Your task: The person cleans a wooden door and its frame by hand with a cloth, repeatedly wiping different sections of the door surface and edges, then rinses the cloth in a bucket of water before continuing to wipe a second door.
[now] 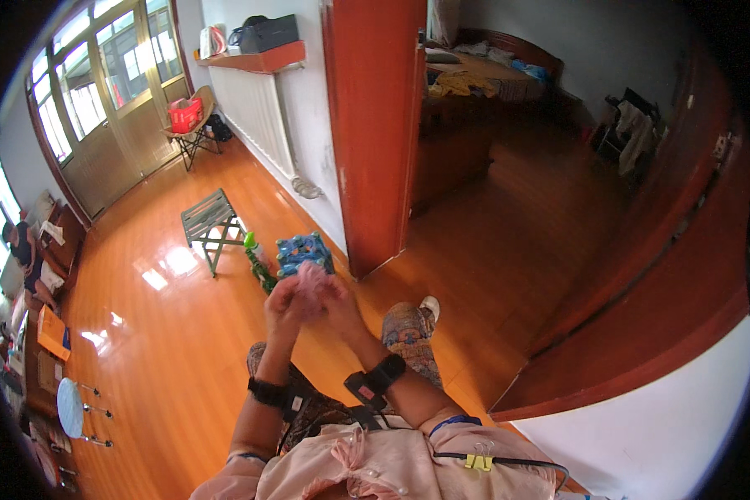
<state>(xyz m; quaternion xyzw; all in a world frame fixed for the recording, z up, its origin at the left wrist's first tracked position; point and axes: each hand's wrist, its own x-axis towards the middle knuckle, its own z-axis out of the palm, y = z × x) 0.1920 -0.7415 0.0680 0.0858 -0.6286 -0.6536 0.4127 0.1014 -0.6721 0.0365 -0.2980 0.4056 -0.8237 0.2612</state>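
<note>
A small bunched pink item, seemingly yarn or soft fabric, [312,284] is held up in front of me between both hands. My left hand [283,299] grips its left side with bent fingers. On its right side my right hand [337,300] pinches it. The fingertips partly overlap the item, so its exact shape is hidden. Just beyond the hands, on the floor, stands a pack of blue-wrapped bottles [303,250]. Left of that pack is a green bottle-like object [259,269]. Black bands with small boxes are strapped round both wrists.
A folding slatted stool [206,212] stands on the wooden floor ahead. Farther off is a chair [203,103] with a red bag [185,115]. A red door frame [375,137] rises ahead. At the left are a round blue stool [70,407] and a seated person [28,256].
</note>
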